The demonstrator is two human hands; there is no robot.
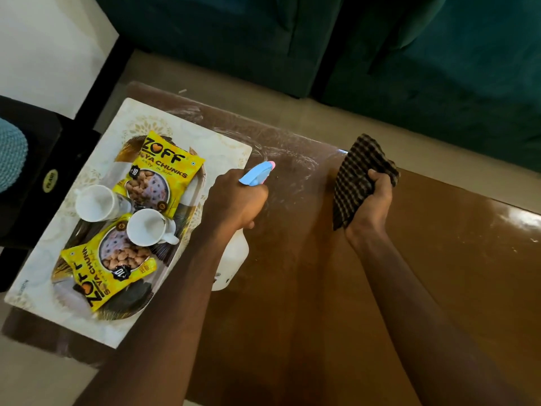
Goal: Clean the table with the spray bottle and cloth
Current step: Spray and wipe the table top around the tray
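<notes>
Gripping spray bottle [232, 259], left hand [237, 197]; cloth [355, 177], right hand [373, 197] — smeared table [439, 244] between, tray [225, 153] leftward.

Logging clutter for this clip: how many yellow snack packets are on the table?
2. One yellow plastic soya-chunks packet lies at the far end of the cream rectangular tray, the other packet at its near end. No others visible.
</notes>
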